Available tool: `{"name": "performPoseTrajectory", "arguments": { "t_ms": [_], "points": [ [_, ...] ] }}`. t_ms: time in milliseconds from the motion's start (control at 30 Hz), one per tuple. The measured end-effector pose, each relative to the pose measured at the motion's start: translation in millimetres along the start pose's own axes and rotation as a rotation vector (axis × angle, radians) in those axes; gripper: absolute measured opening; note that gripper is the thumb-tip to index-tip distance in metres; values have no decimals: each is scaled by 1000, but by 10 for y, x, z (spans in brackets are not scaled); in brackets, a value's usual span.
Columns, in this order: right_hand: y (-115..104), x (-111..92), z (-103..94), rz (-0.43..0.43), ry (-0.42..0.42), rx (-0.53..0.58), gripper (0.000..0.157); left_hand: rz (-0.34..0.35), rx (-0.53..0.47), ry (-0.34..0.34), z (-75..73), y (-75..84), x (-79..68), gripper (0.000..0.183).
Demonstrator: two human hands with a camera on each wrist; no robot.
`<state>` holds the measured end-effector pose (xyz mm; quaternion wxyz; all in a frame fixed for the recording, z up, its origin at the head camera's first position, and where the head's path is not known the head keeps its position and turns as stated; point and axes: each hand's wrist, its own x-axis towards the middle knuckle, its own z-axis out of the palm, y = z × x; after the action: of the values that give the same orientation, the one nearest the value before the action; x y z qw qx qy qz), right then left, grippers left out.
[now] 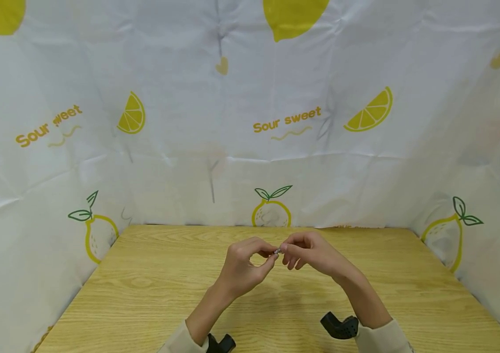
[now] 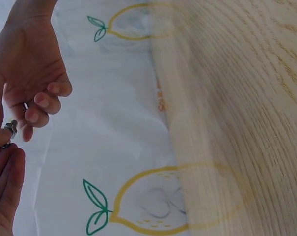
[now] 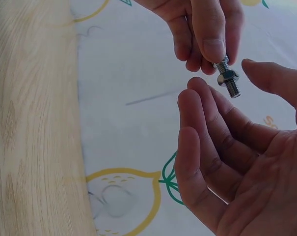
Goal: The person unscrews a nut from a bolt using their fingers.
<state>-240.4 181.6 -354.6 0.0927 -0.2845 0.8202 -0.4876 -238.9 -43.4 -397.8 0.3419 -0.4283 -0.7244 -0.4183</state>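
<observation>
In the head view, the left hand (image 1: 242, 267) pinched a small bolt (image 1: 277, 251) between thumb and fingertips above the table (image 1: 152, 294), and the right hand (image 1: 318, 252) was just beside the bolt's other end. Behind them hung a white cloth (image 1: 183, 122) printed with lemons.

In the left wrist view, the bolt stuck out past the left fingertips, and the right hand's fingers were loosely bent.

In the right wrist view, a nut (image 3: 228, 77) sat partway along the bolt's thread; the right thumb and fingers stood apart around it, seemingly not touching.
</observation>
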Motion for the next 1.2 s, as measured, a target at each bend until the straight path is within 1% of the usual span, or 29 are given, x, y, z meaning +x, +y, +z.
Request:
{"name": "performPoseTrajectory", "arguments": {
  "t_ms": [133,267,367,500,667,767,1000,1067,1200],
  "points": [
    [-9,2,3,4,-8,-1,34,5,3,1,-1,-1,3,5],
    [-11,5,3,-9,-14,8,33,31,5,8,7,-26,-3,2],
    [-10,5,2,-19,-14,18,31,27,3,6,11,-30,-10,2],
    [-3,10,3,-31,-14,32,28,-4,-4,-2,5,-9,-13,2],
    [6,11,3,-44,-7,40,26,0,-8,6,0,-2,-5,11],
    [6,9,2,-47,-6,42,25,3,-11,8,-2,-3,-2,13],
    [14,3,-1,-45,9,42,24,-6,-16,-1,-3,-8,-5,5],
    [19,3,-3,-42,16,34,25,0,-13,2,1,-13,-8,2],
    [23,8,-6,-35,22,24,29,22,-4,14,11,-27,-11,4]
  ]
}}
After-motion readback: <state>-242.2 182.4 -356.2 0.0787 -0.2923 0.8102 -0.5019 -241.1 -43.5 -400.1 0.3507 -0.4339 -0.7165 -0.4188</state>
